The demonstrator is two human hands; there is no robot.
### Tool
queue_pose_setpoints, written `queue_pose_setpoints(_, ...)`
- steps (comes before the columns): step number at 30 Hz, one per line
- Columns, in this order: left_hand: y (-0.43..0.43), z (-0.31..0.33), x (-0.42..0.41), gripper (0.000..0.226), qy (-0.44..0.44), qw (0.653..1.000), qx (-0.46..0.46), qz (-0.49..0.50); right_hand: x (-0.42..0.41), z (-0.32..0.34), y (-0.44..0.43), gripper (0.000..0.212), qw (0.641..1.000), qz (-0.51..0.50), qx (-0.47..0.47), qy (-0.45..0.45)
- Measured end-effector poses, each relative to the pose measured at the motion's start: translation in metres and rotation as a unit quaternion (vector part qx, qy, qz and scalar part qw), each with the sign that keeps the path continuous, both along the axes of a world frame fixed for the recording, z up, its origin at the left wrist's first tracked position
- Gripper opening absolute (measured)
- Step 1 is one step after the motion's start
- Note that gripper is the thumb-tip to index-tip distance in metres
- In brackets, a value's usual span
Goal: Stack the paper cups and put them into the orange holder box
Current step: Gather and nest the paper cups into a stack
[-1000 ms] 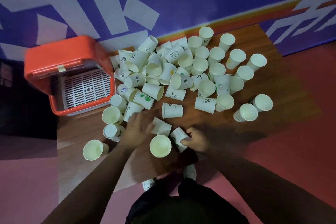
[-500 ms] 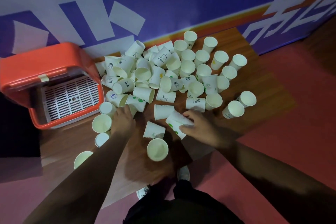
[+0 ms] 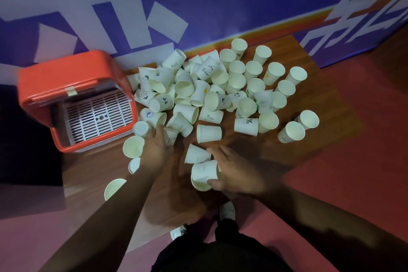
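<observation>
the paper cups (image 3: 220,95) lie in a loose heap on the wooden table (image 3: 276,150), some upright and many on their side. none is yet in the orange holder box (image 3: 72,73), which stands open at the left of the heap with only its white grid (image 3: 97,115) showing inside. the right hand (image 3: 236,174) grips one cup (image 3: 204,172) by its wall. half a second ago it held a cup deeper in the heap, and now it has come back toward the body, to where an open-mouthed cup stood alone. i judge the first nesting happens here, but whether this is one cup or two i cannot tell. the left hand (image 3: 155,148) stays at the box side of the heap, fingers over a lying cup (image 3: 171,138); whether its grip is closed i cannot tell. the open room is the bare strip before the hands. a stray cup (image 3: 114,187) sits close to the near left edge, and the wall (image 3: 220,6) closes the far side
</observation>
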State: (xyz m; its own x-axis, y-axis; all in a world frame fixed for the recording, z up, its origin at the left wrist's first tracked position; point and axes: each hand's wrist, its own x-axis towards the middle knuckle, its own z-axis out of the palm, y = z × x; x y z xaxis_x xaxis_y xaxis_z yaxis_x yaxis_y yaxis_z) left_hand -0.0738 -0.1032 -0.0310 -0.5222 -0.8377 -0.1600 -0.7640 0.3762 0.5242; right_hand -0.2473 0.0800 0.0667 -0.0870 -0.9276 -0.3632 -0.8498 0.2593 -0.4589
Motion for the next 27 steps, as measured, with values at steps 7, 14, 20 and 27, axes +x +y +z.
queue_pose_setpoints(7,0.008,0.036,0.043,0.084,0.17,0.971,0.101,0.137,0.021,-0.01,-0.015,0.091,0.992,0.085,-0.024,0.088)
queue_pose_setpoints(14,0.012,0.058,0.063,0.084,0.234,0.947,0.17,0.141,0.026,-0.006,-0.027,0.093,0.977,0.151,-0.017,0.148)
queue_pose_setpoints(20,0.022,0.071,0.053,0.073,0.322,0.908,0.246,0.107,0.038,-0.031,-0.028,0.106,0.97,0.155,-0.026,0.188)
queue_pose_setpoints(27,0.051,0.065,0.048,0.086,0.304,0.91,0.282,0.002,-0.004,-0.032,-0.003,0.106,0.994,-0.094,0.011,-0.049)
